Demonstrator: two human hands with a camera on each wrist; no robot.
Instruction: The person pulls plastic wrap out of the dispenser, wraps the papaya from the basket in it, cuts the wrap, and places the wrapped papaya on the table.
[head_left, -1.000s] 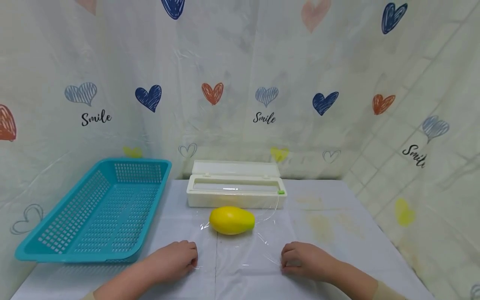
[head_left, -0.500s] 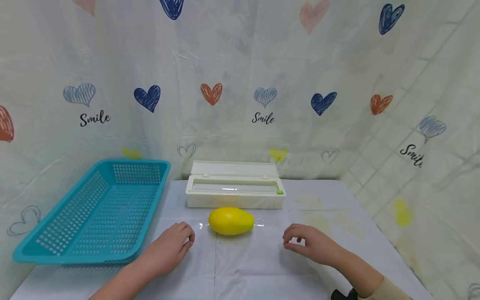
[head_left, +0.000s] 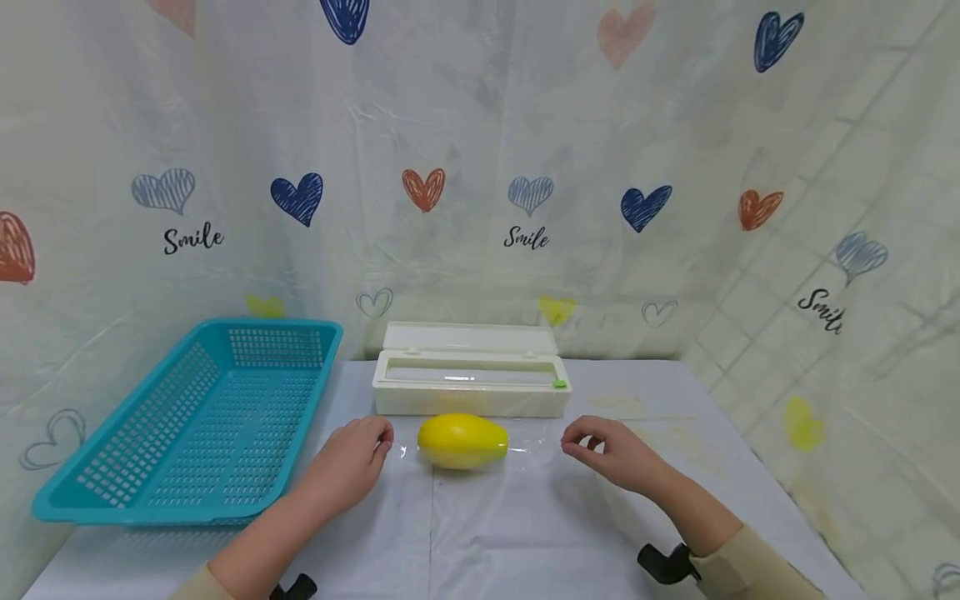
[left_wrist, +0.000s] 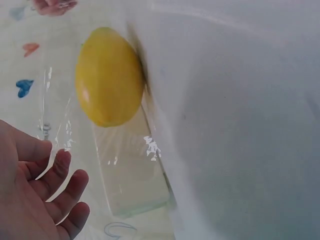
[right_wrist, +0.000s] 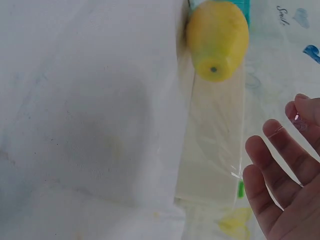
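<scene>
Fingers (right_wrist: 260, 150) of L hand (head_left: 347, 463) & R hand (head_left: 617, 457) pinch transparent film (head_left: 519, 450); yellow papaya-shaped fruit (head_left: 461, 442) betw. them, just before wrap dispenser (head_left: 420, 402). Teal basket rim (head_left: 150, 514) near L forearm; white tablecloth (head_left: 480, 533) stretches past R hand.

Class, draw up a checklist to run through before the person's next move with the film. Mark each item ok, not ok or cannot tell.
1. Right hand pinching the clear film: ok, a bit shows at its fingertips.
2. Left hand gripping the film too: ok, thumb and finger appear to pinch it.
3. Yellow fruit between the hands: ok, lying on its side in front of the white dispenser.
4. Film cut free of the dispenser: cannot tell, it is too transparent to trace.
5. Dispenser lid closed: not ok, it stands open.
6. Teal basket out of the way: ok, left of the fruit.
</scene>
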